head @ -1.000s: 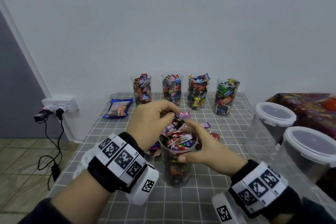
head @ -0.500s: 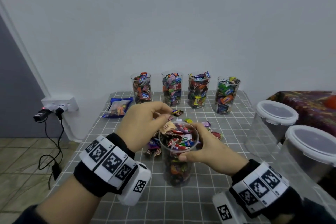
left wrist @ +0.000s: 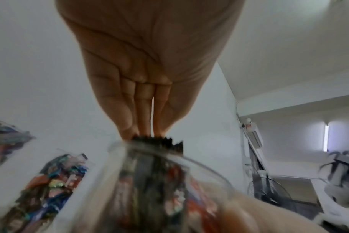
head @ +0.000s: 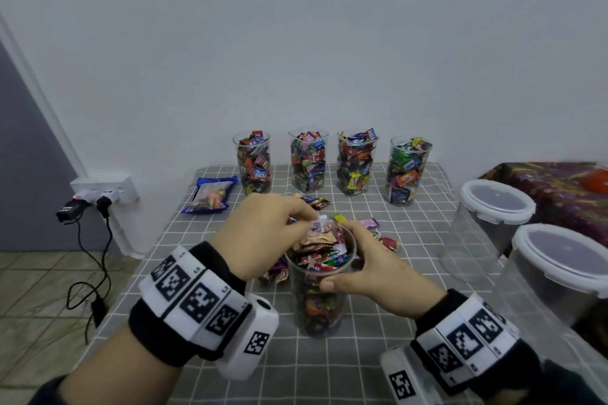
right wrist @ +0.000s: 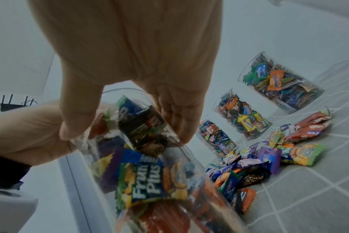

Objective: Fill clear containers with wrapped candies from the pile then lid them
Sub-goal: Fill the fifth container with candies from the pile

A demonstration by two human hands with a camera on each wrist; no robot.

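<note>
- I count five clear cups on the grey checked table [head: 204,276]: four full cups [head: 252,161] in a row at the far edge, all upright and unlidded, and one cup [head: 317,302] near me at the centre.
- The near cup stands upright, long axis vertical, mouth up, packed with wrapped candies to above its rim.
- My right hand [head: 378,276] grips that cup just under the rim, thumb on the near wall and fingers curled round the far side.
- My left hand [head: 263,237] is over the cup mouth, fingertips together on the top candies [head: 320,233]; the left wrist view shows fingers [left wrist: 143,110] side by side reaching down onto a dark wrapper at the rim, but I cannot tell whether they pinch it or press it.
- A loose pile [right wrist: 269,159] of candies lies on the table just behind the cup.
- Two lidded tubs [head: 495,207] stand at my right, one behind the other.
- One blue packet [head: 210,194] lies flat at far left.
</note>
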